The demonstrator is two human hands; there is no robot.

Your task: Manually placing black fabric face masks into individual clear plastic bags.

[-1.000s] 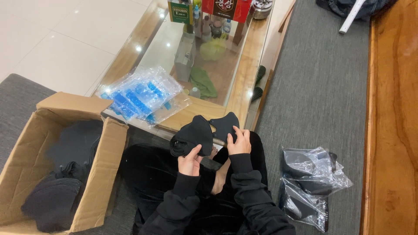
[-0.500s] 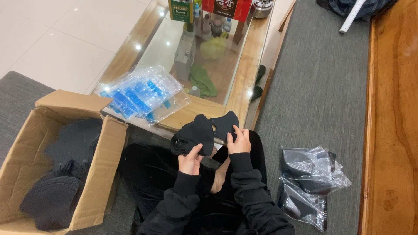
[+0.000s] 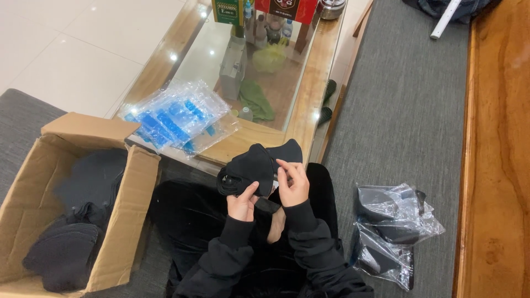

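Observation:
Over my lap, both hands hold a small bundle of black cloth face masks [image 3: 255, 165]. My left hand [image 3: 242, 203] grips the bundle from below, thumb up against it. My right hand [image 3: 292, 182] pinches its right side, where one mask's edge [image 3: 287, 152] sticks out. Both sleeves are black, and my legs are in black trousers.
An open cardboard box [image 3: 124, 212] with more black masks stands at my left. A pile of clear plastic bags with blue print [image 3: 171, 118] lies on the glass-topped wooden table [image 3: 317, 72]. Clear bags of packed masks [image 3: 395, 226] lie on the grey carpet at right.
The hands have shifted only slightly on the bundle; my right hand's fingers have moved along its right edge. Nothing else has moved.

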